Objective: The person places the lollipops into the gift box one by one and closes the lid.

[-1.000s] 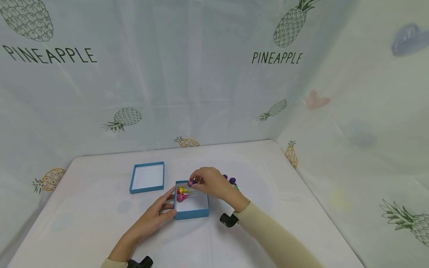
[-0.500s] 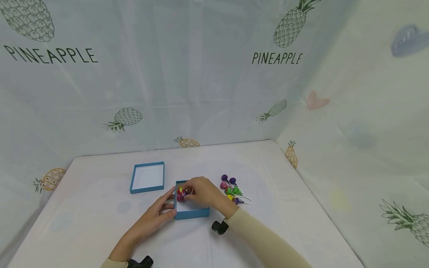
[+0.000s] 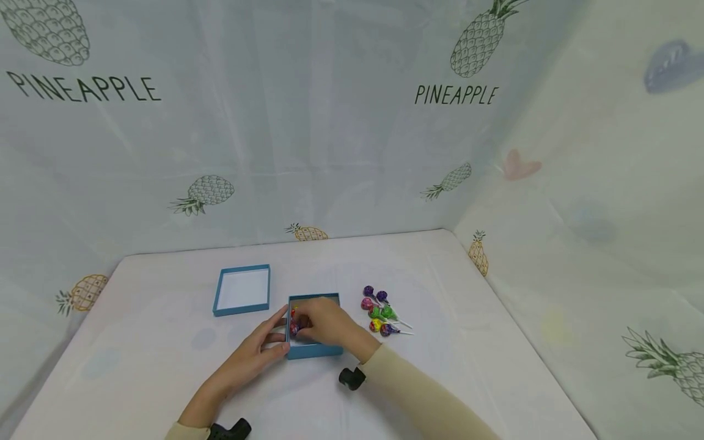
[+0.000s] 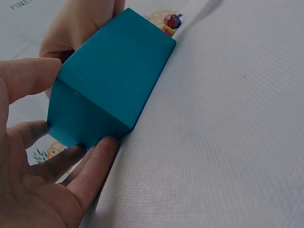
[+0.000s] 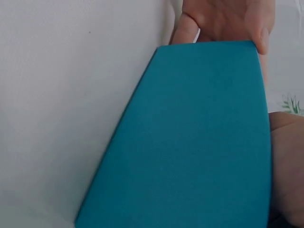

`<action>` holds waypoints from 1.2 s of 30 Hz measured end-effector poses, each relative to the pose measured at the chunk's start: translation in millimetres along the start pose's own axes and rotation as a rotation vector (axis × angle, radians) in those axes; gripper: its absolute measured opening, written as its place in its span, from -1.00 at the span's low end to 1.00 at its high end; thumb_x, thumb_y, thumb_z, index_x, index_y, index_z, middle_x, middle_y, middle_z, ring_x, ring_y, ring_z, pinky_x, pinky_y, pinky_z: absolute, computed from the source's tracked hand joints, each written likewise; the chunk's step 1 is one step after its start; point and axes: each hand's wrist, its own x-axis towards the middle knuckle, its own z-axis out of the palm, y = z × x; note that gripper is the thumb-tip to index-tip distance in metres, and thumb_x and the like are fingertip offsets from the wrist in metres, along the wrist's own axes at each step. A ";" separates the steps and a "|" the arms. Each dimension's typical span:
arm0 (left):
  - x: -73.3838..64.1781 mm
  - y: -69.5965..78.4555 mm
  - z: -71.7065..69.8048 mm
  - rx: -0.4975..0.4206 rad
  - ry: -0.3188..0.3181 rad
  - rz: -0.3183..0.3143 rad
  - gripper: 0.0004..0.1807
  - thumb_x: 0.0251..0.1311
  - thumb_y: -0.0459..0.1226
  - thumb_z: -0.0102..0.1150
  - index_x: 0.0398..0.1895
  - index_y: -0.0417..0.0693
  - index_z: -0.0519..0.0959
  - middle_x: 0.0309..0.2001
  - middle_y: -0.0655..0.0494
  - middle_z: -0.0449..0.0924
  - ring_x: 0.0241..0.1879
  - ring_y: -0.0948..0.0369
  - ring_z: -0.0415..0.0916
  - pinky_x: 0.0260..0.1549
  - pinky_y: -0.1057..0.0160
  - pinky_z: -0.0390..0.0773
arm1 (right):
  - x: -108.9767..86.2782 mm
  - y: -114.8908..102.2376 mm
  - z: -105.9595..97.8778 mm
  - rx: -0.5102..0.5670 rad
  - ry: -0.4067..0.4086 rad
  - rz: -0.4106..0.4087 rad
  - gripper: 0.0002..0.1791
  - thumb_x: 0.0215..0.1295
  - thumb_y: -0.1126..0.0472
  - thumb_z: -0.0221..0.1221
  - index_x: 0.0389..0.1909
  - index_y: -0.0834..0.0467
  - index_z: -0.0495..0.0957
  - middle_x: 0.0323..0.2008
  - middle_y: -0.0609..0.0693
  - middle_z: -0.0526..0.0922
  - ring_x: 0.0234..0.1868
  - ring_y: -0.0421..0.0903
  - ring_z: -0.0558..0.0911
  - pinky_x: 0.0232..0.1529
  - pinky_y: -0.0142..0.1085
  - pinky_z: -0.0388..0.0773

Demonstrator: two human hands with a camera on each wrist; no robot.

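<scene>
A blue open-topped box stands on the white-covered table. My left hand rests against its left wall with the fingers spread; in the left wrist view the thumb touches one edge and the other fingertips lie along that wall. Inside the box, my right hand pinches a red and purple wrapped lollipop near the left wall. Its stick and most of the other candy in the box are hidden behind the hand. In the right wrist view the box's front wall covers the fingers.
A shallow blue lid, white inside, lies to the left behind the box. Several lollipops in purple, pink, green and yellow wrappers lie in a group to the right of the box. A pineapple-print sheet hangs behind the table.
My right hand has moved left and down into the box with the lollipop, uncovering the group of lollipops on the right. The left hand has stayed at the box's side.
</scene>
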 end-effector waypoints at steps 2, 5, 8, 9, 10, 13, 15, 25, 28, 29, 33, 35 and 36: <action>0.4 -0.2 -0.3 -0.007 -0.010 0.007 -0.15 0.51 -0.03 0.25 0.73 0.40 0.04 0.63 -0.08 0.16 0.43 -0.02 0.40 0.20 0.28 0.52 | -0.2 -1.1 0.5 -0.007 0.000 -0.002 -0.82 0.34 0.20 0.47 -0.07 0.07 0.78 -0.28 -0.17 0.74 -0.35 -0.39 0.54 -0.27 -0.59 0.50; 1.0 -0.4 -0.7 -0.013 -0.018 0.011 -0.14 0.51 -0.04 0.25 0.73 0.39 0.04 0.63 -0.09 0.16 0.43 -0.02 0.40 0.15 0.36 0.52 | 0.5 -1.1 1.8 -0.009 0.001 0.003 -0.81 0.32 0.21 0.48 -0.08 0.08 0.78 -0.30 -0.18 0.73 -0.36 -0.40 0.54 -0.28 -0.58 0.50; 1.3 -0.2 -0.8 -0.012 -0.019 0.009 -0.14 0.51 -0.04 0.25 0.73 0.39 0.04 0.63 -0.09 0.16 0.43 -0.02 0.40 0.14 0.38 0.52 | 1.8 -0.2 2.8 0.001 -0.012 0.009 -0.81 0.31 0.22 0.49 -0.09 0.08 0.78 -0.29 -0.17 0.74 -0.36 -0.40 0.54 -0.27 -0.58 0.50; 1.5 -0.1 -0.8 -0.013 -0.020 0.009 -0.14 0.51 -0.04 0.25 0.73 0.39 0.04 0.63 -0.09 0.16 0.43 -0.03 0.40 0.14 0.38 0.52 | 2.3 0.1 3.1 0.006 -0.017 0.010 -0.81 0.30 0.22 0.50 -0.10 0.08 0.78 -0.29 -0.17 0.74 -0.36 -0.40 0.55 -0.26 -0.57 0.51; 1.7 0.0 -0.7 -0.014 -0.021 0.010 -0.14 0.51 -0.04 0.25 0.73 0.38 0.04 0.63 -0.10 0.16 0.43 -0.03 0.40 0.14 0.38 0.52 | 2.8 0.3 3.3 0.013 -0.022 0.011 -0.81 0.29 0.23 0.50 -0.10 0.08 0.78 -0.29 -0.16 0.75 -0.36 -0.40 0.55 -0.26 -0.57 0.51; 2.4 0.6 -0.4 -0.016 -0.024 0.017 -0.14 0.52 -0.05 0.25 0.74 0.37 0.03 0.63 -0.11 0.16 0.43 -0.03 0.41 0.14 0.39 0.53 | 4.5 0.9 4.0 0.015 -0.031 0.008 -0.81 0.26 0.24 0.52 -0.13 0.08 0.78 -0.30 -0.16 0.75 -0.36 -0.40 0.55 -0.26 -0.57 0.51; 2.8 0.6 -0.2 -0.016 -0.023 0.020 -0.14 0.52 -0.05 0.25 0.74 0.37 0.03 0.63 -0.11 0.16 0.43 -0.03 0.41 0.14 0.40 0.52 | 5.8 1.1 4.3 0.012 -0.029 0.006 -0.80 0.24 0.24 0.53 -0.14 0.08 0.78 -0.31 -0.17 0.75 -0.36 -0.39 0.56 -0.26 -0.56 0.51; 2.7 -0.5 -1.4 -0.013 -0.021 0.029 -0.14 0.52 -0.07 0.24 0.74 0.37 0.02 0.64 -0.12 0.14 0.44 -0.06 0.39 0.14 0.40 0.51 | 8.0 0.1 5.9 -0.029 -0.003 0.006 -0.75 0.20 0.21 0.56 -0.11 0.06 0.79 -0.26 -0.16 0.77 -0.32 -0.39 0.60 -0.23 -0.58 0.52; 1.7 -0.7 -1.6 -0.018 -0.019 0.025 -0.14 0.52 -0.08 0.24 0.74 0.37 0.02 0.64 -0.12 0.14 0.44 -0.06 0.39 0.14 0.41 0.51 | 7.4 -0.7 4.7 -0.032 -0.001 -0.006 -0.74 0.20 0.22 0.56 -0.09 0.07 0.79 -0.23 -0.15 0.79 -0.29 -0.39 0.63 -0.20 -0.58 0.53; 1.6 -0.8 -1.5 -0.020 -0.019 0.023 -0.14 0.52 -0.08 0.24 0.74 0.37 0.02 0.64 -0.12 0.14 0.44 -0.06 0.39 0.14 0.41 0.51 | 6.3 -1.0 3.3 -0.030 -0.001 -0.010 -0.74 0.21 0.23 0.55 -0.08 0.07 0.79 -0.22 -0.15 0.80 -0.28 -0.38 0.64 -0.19 -0.58 0.54; 1.6 -1.8 -0.4 -0.019 -0.005 0.005 -0.13 0.50 -0.07 0.27 0.73 0.40 0.04 0.63 -0.12 0.15 0.43 -0.04 0.41 0.16 0.33 0.54 | -1.9 -0.4 -8.8 0.008 0.006 -0.012 -0.73 0.28 0.26 0.51 -0.01 0.08 0.79 -0.17 -0.13 0.82 -0.21 -0.33 0.69 -0.12 -0.54 0.58; 1.8 -2.3 -0.3 -0.016 0.001 -0.005 -0.14 0.49 -0.06 0.28 0.73 0.42 0.05 0.63 -0.12 0.16 0.43 -0.04 0.41 0.21 0.20 0.57 | -7.5 1.4 -18.6 0.033 0.025 0.012 -0.74 0.32 0.24 0.48 0.02 0.09 0.80 -0.14 -0.12 0.82 -0.18 -0.28 0.70 -0.09 -0.49 0.59; 1.6 -2.4 -0.3 -0.011 0.006 -0.010 -0.13 0.48 -0.05 0.28 0.72 0.42 0.06 0.63 -0.13 0.17 0.43 -0.04 0.41 0.24 0.13 0.57 | -10.4 3.4 -24.0 0.042 0.038 0.027 -0.75 0.34 0.23 0.46 0.02 0.09 0.80 -0.14 -0.12 0.82 -0.16 -0.25 0.71 -0.09 -0.48 0.59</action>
